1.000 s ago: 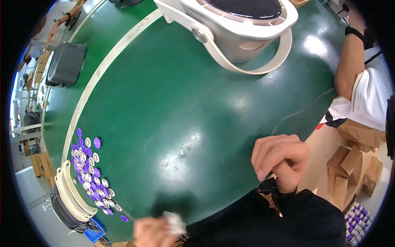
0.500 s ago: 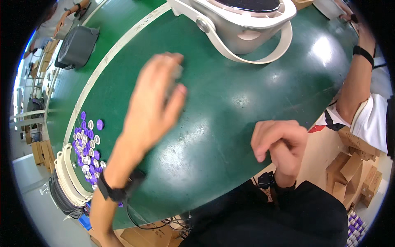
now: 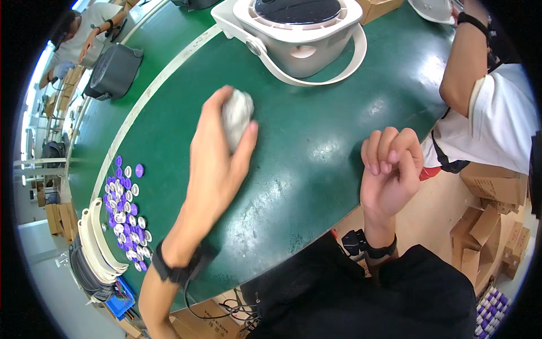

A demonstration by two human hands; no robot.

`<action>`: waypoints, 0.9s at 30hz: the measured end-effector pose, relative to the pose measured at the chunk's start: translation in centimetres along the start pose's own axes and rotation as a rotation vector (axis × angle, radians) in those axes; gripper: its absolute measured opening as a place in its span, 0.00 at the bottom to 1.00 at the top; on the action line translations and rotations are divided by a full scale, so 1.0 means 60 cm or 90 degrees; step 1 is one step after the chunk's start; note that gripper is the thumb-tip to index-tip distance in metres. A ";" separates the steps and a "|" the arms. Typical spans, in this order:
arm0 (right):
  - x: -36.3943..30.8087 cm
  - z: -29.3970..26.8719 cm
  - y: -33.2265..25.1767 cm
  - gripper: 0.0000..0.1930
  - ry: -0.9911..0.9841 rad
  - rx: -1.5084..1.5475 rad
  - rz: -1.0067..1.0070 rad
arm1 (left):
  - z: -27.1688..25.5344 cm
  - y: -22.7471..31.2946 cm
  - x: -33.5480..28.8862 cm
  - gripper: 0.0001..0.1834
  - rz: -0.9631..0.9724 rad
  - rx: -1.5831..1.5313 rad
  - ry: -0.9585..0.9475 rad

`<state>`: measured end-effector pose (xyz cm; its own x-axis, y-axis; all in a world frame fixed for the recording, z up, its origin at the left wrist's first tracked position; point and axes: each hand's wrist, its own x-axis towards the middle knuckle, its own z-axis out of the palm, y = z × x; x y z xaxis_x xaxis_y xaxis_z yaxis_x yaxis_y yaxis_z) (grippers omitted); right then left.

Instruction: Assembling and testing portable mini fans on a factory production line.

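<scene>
My left hand [image 3: 217, 161] is closed around a crumpled whitish rag [image 3: 237, 116], pressed down on the green tabletop [image 3: 293, 169]. Thumb and fingers lie along its two sides; it is slightly blurred. My right hand [image 3: 391, 169] is raised over the table's near edge, palm showing, its fingers loosely curled in with nothing visible in them. Beyond the rag stands a beige appliance [image 3: 305, 48] with a dark glossy top and a looped carrying handle [image 3: 339, 76].
Purple and white round caps [image 3: 125, 212] lie scattered at the left, beside stacked cream curved handles [image 3: 93, 243] and a blue tray [image 3: 121, 302]. A dark grey appliance [image 3: 116, 70] stands far left. A co-worker's arm [image 3: 466, 62] reaches in at right, above cardboard boxes [image 3: 477, 237].
The rag shows more clearly in my left hand, which has shifted slightly. My right hand has turned palm up and lifted a little. The appliance appears farther left in view.
</scene>
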<state>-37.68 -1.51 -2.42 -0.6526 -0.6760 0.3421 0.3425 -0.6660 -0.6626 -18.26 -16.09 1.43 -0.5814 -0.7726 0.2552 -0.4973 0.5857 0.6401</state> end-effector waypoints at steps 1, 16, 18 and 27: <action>0.000 0.003 0.000 0.10 -0.003 -0.009 0.000 | 0.011 0.000 0.009 0.33 0.054 0.003 -0.009; -0.006 0.006 0.003 0.09 -0.044 -0.002 0.002 | -0.119 0.024 -0.200 0.26 0.225 0.055 -0.218; -0.007 -0.001 -0.003 0.09 -0.039 -0.025 0.010 | -0.110 -0.010 -0.140 0.33 -0.009 0.083 -0.051; 0.006 0.001 0.004 0.08 -0.125 -0.102 0.054 | -0.056 0.077 -0.252 0.26 0.349 0.041 -0.334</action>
<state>-37.80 -1.96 -2.43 -0.4776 -0.7859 0.3927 0.2693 -0.5565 -0.7860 -9.60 -2.56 2.97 -0.9778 -0.1588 0.1366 -0.0764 0.8775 0.4735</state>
